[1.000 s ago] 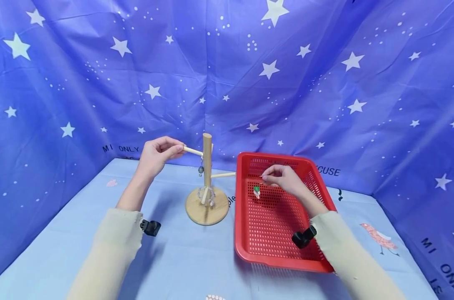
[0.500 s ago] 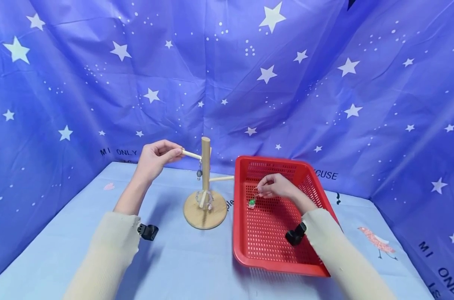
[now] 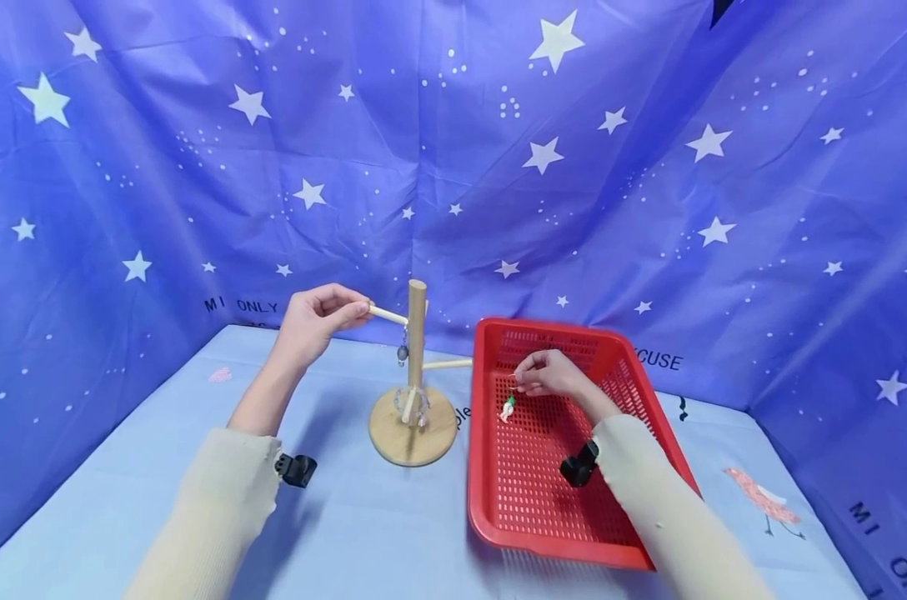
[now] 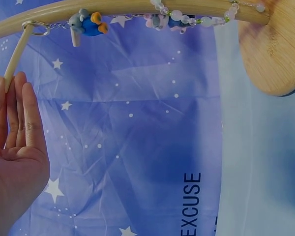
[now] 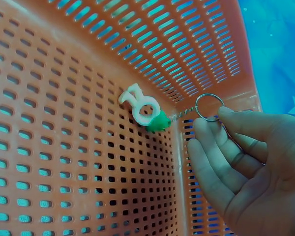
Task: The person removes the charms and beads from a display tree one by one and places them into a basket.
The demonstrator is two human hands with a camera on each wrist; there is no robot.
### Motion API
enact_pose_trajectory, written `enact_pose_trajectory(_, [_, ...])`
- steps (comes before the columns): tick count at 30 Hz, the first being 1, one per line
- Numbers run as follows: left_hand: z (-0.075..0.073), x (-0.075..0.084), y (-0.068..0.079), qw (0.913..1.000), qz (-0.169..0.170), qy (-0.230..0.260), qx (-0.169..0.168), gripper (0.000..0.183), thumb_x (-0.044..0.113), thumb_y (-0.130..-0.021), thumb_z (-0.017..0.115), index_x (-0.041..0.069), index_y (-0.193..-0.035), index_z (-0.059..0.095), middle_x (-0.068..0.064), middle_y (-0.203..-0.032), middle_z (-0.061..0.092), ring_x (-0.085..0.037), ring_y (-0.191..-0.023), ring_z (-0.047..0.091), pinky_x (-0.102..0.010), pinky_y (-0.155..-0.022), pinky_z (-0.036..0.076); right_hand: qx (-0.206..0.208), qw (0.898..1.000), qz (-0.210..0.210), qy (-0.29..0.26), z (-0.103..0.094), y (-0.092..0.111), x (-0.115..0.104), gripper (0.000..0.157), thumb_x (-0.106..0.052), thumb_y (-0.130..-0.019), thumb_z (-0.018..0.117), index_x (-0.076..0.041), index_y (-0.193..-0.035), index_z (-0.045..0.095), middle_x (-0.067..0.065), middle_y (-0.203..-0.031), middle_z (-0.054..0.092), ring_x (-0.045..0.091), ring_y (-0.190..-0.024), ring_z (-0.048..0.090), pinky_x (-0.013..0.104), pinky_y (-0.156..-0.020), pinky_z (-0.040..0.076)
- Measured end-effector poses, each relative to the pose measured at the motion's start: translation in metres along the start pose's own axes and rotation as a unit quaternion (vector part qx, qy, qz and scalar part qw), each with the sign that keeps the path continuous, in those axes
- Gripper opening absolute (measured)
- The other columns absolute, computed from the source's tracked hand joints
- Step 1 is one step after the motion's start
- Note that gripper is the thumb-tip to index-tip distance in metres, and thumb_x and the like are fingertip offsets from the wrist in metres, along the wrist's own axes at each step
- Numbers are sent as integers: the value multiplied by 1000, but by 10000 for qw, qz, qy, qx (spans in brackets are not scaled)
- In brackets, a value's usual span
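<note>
My left hand (image 3: 308, 325) pinches the outer end of an upper peg (image 3: 389, 316) on a wooden stand (image 3: 417, 333). From that peg hangs a keychain (image 3: 403, 353) with a small grey and blue animal figure (image 4: 91, 24), close to the post. Lower on the stand, a beaded bracelet (image 4: 189, 19) loops over a peg. Inside the red basket, my right hand (image 3: 549, 375) holds another keychain (image 3: 508, 409) by its metal ring (image 5: 210, 94), between thumb and fingers. Its green and white figure (image 5: 148, 110) dangles from a short chain.
The red perforated basket (image 3: 478, 467) stands right of the stand's round base (image 3: 384, 433), on a pale blue cloth (image 3: 363, 525). One lower peg (image 3: 448, 364) reaches toward the basket rim. A starry blue curtain (image 3: 453, 150) closes off the back and sides.
My right hand has moved a little left and lower in the basket, and the keychain figure has swung and turned. My left hand keeps its pinch on the peg.
</note>
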State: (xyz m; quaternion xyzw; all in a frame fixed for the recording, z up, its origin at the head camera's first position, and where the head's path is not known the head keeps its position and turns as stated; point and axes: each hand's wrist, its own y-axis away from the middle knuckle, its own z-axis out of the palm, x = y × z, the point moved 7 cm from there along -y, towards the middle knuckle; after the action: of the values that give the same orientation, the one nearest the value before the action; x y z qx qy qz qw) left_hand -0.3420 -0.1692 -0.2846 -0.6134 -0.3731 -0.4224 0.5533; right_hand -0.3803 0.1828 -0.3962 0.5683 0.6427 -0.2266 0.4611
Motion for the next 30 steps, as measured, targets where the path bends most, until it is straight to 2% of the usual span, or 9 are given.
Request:
enact_pose_trajectory(5, [1, -4, 4, 10000, -57, -18, -8, 19, 5, -95, 67, 22, -86, 72, 14, -85, 75, -2, -81, 73, -22, -80, 64, -17, 10000, 79, -36, 6, -5, 10, 15, 3, -98, 53, 15, -102, 62, 14, -91, 70, 15, -79, 72, 38, -82, 66])
enact_pose_trajectory(15, [-1, 2, -1, 9999, 54, -105, -41, 17, 8, -95, 67, 22, -87, 72, 14, -85, 75, -3, -81, 73, -22, -79, 64, 180, 9992, 306, 192, 7, -13, 12, 17, 4, -97, 54, 16, -104, 62, 15, -88, 70, 10, -73, 69, 32, -75, 66])
enact_pose_trajectory(20, [-2, 3, -3, 9998, 50, -157, -74, 15, 9, -95, 67, 22, -87, 72, 14, -85, 75, -3, -81, 73, -22, -79, 64, 626, 9957, 662, -172, 0, -16, 20, 19, 4, -97, 52, 15, -109, 62, 17, -92, 71, 9, -70, 68, 27, -70, 66])
enact_pose_trajectory(25, [-2, -1, -3, 9999, 40, -24, -139, 21, 6, -95, 66, 23, -86, 72, 13, -85, 75, -3, -81, 73, -22, -79, 64, 1111, 9882, 902, -546, -14, -8, 22, 23, -2, -100, 51, 12, -116, 60, 18, -101, 71, 8, -70, 68, 24, -68, 64])
enact_pose_trajectory(30, [-2, -2, -7, 9998, 108, 48, -127, 23, 4, -95, 65, 24, -85, 72, 13, -85, 75, -2, -81, 73, -22, -79, 64, 1079, 9853, 812, -1043, -24, 2, 9, 31, -9, -101, 54, 10, -126, 54, 10, -99, 69, 5, -73, 68, 24, -75, 65])
